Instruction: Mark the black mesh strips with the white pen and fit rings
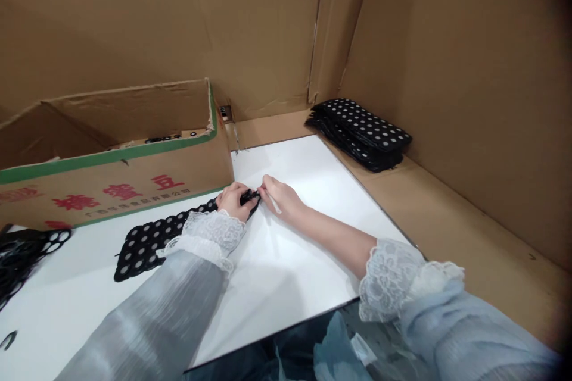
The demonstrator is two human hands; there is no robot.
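A black sheet with rows of light round dots [147, 244] lies on the white board [268, 286], running from the left toward both hands. My left hand [233, 201] is closed on its far right end, where a dark piece stands up between the fingers. Against that same end, my right hand [282, 195] is pinched around a thin white stick-like tool [274, 205]. The fingertips of the two hands nearly meet. What the tool's tip touches is hidden by the fingers.
A cardboard box [147, 187] with a green rim stands at the back left, with black pieces inside. Black ring-holed scraps [27, 256] lie at the left edge, near a small dark curved piece [8, 340]. Stacked black dotted sheets [357, 131] sit at the back right, beside cardboard walls [460, 89].
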